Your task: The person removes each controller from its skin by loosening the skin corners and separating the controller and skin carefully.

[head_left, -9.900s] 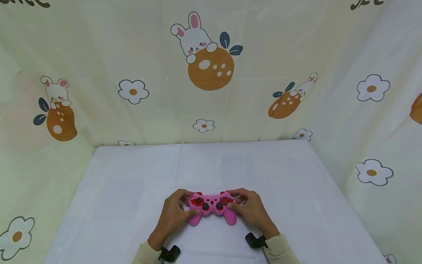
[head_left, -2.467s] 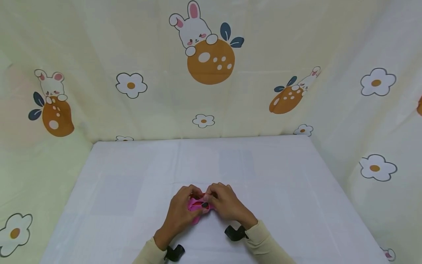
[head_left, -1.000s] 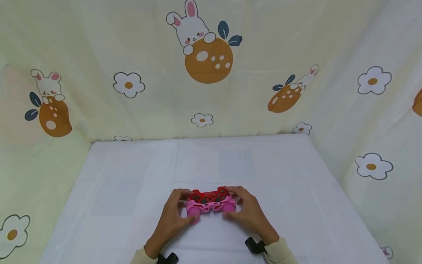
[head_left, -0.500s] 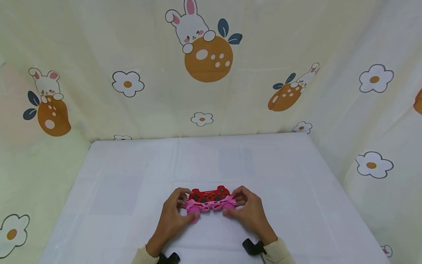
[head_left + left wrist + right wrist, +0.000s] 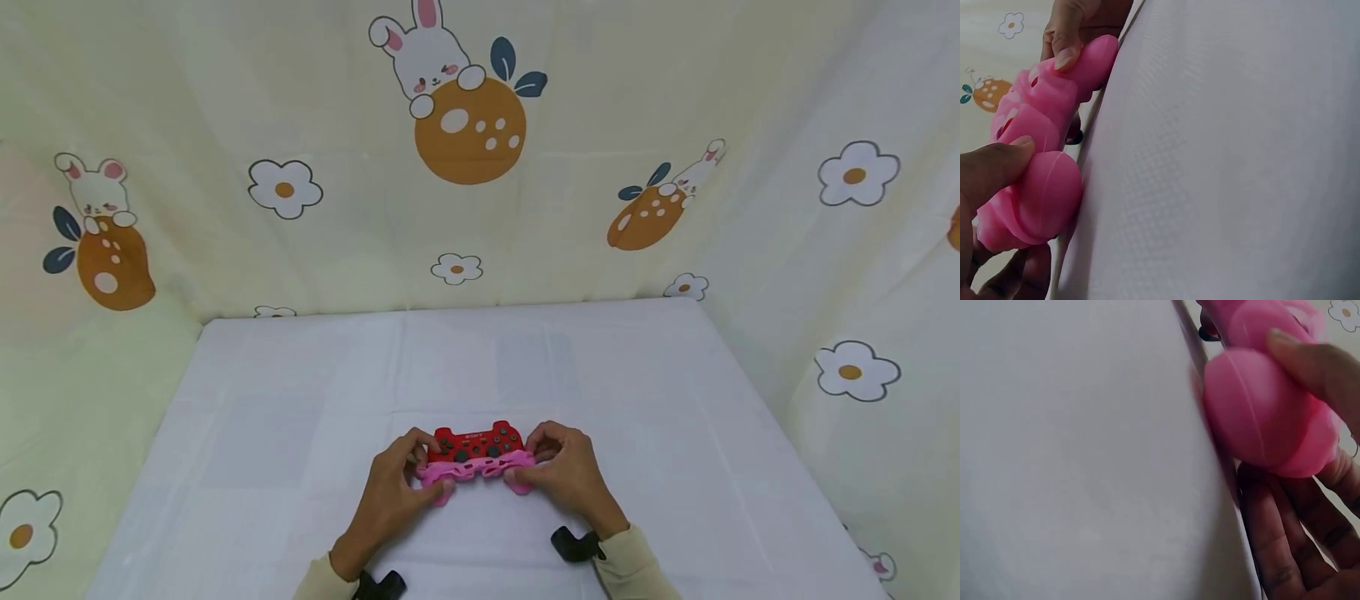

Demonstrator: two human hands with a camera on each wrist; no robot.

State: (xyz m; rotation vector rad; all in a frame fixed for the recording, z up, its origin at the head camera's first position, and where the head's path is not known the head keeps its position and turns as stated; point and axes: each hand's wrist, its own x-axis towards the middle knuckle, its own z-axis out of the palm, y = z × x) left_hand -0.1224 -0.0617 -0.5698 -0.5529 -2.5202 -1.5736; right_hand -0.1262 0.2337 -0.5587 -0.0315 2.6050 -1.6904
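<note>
A red game controller [image 5: 477, 442] with dark buttons and thumbsticks shows its top half bare in the head view. Its pink silicone cover [image 5: 480, 467] is folded down across the lower part, over the handles. My left hand [image 5: 392, 485] pinches the cover's left end, thumb in front and fingers behind. At the opposite end, my right hand [image 5: 567, 473] pinches the cover the same way. From the left wrist, the rounded pink handle end [image 5: 1050, 194] appears close beside the white cloth. In the right wrist view, my thumb [image 5: 1319, 369] presses on the pink cover [image 5: 1254, 406].
White cloth [image 5: 300, 383] covers the table beneath the controller. A cream curtain [image 5: 360, 242] printed with rabbits and flowers hangs behind it and along both sides. Black wrist cameras [image 5: 575, 546] are strapped at the sleeves.
The cover, which enclosed the controller's face at first, has been peeled down to the handles. The hands came together at the left end, then parted to both ends. Lately the fold has flattened slightly.
</note>
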